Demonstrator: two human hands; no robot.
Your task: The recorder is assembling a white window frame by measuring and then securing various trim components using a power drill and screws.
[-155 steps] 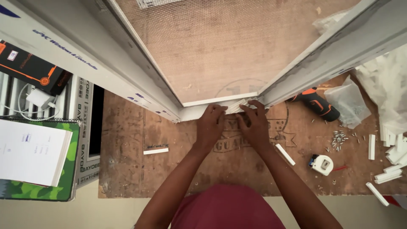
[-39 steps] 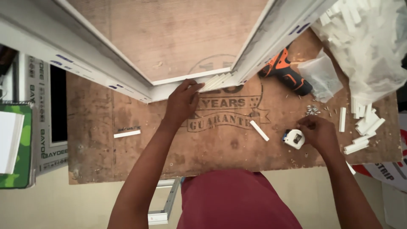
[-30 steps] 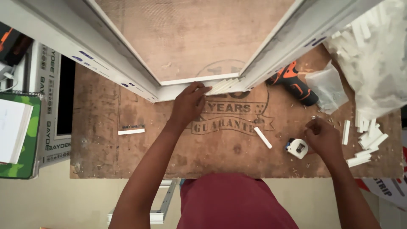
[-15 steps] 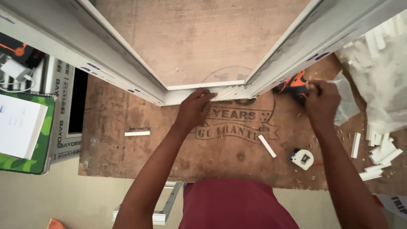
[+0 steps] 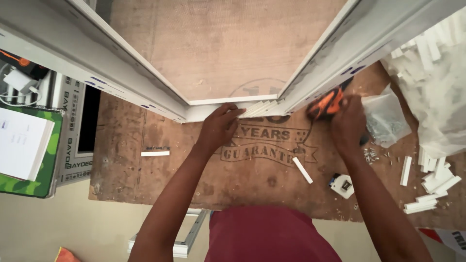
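A white plastic window frame [image 5: 145,87] lies on a brown plywood worktop [image 5: 194,160], its corner pointing at me. My left hand [image 5: 218,127] presses on that corner [image 5: 213,110], fingertips on the white profile. My right hand [image 5: 347,123] is blurred and closed around the orange and black cordless drill [image 5: 326,104] lying beside the frame's right rail [image 5: 340,58].
A short white strip [image 5: 302,170], a small white tape measure [image 5: 343,186] and loose screws [image 5: 374,155] lie near my right arm. A clear screw bag [image 5: 386,121] and a heap of white offcuts [image 5: 432,63] fill the right. A white strip [image 5: 155,153], papers and boxes [image 5: 29,145] sit left.
My right hand left the frame corner, reached down to the tape measure area, then rose to the drill and gripped it. My left hand stayed on the corner.
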